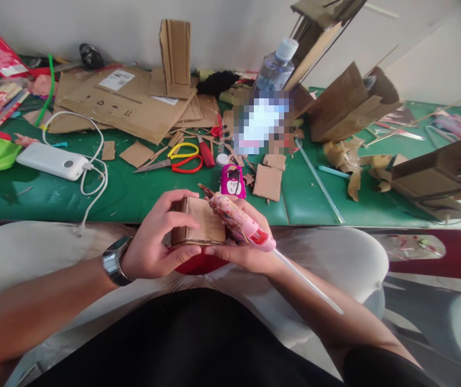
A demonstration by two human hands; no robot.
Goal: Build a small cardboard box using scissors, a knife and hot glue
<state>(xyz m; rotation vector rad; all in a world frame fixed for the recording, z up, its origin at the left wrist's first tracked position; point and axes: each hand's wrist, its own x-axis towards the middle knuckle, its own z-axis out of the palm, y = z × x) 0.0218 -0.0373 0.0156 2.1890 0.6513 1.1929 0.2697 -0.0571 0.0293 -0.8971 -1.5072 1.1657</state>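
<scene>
A small cardboard box point(205, 221) sits between my two hands, just off the front edge of the green table. My left hand point(158, 236), with a watch at the wrist, grips the box's left side, fingers on top and thumb at its near edge. In my right hand point(250, 259) is a pink glue gun point(240, 221), its nozzle crusted and pointing up to the left. A clear glue stick point(309, 280) juts from its back over my forearm. My right thumb touches the box's lower right edge; the other right fingers are mostly hidden behind the gun.
On the green table point(134, 201) lie scissors point(186, 157), a purple packet point(232, 181), cardboard squares point(268, 181), a white power bank point(53, 161) with its cable, and another glue stick point(321, 183). Behind stand a bottle point(274, 70) and cardboard structures point(351, 105). A pixelated patch hides one area.
</scene>
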